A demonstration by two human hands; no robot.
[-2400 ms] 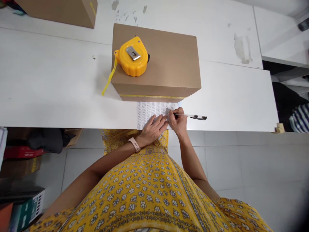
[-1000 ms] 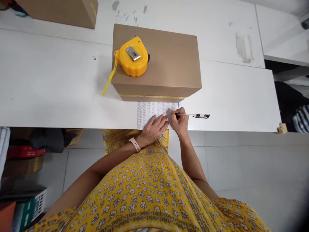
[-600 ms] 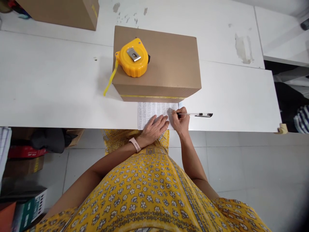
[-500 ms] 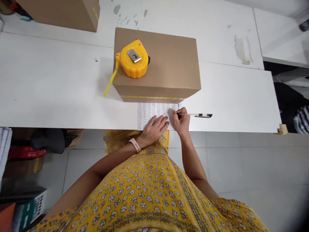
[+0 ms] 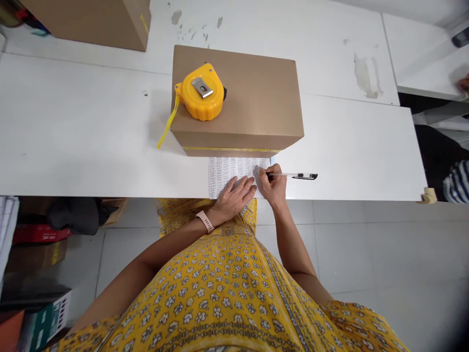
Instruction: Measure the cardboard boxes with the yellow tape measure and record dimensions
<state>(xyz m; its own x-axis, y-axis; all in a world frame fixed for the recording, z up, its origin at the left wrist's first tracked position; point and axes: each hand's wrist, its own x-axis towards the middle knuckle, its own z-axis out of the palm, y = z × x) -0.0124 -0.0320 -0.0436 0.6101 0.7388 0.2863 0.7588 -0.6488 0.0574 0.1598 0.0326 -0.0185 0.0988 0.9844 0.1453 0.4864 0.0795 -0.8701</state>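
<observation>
A printed sheet of paper (image 5: pixel 225 171) lies at the near edge of the white table (image 5: pixel 73 132), partly tucked under a brown cardboard box (image 5: pixel 252 105). My left hand (image 5: pixel 234 195) lies flat on the sheet with fingers spread, a pink watch on its wrist. My right hand (image 5: pixel 274 185) is closed on a clear pen (image 5: pixel 293 175) with a black cap, its tip touching the sheet's right side. A yellow tape measure (image 5: pixel 201 91) rests on the box's left end, its yellow strap hanging over the edge.
A second cardboard box (image 5: pixel 91 19) stands at the far left. A roll of masking tape (image 5: pixel 425 196) sits at the table's right corner. Boxes and a dark bag lie on the floor under the table at left. A striped sleeve (image 5: pixel 456 181) shows at the far right.
The pen has shifted slightly in my right hand while its tip stays on the sheet. My left hand has stayed flat on the paper. The view has drifted a little.
</observation>
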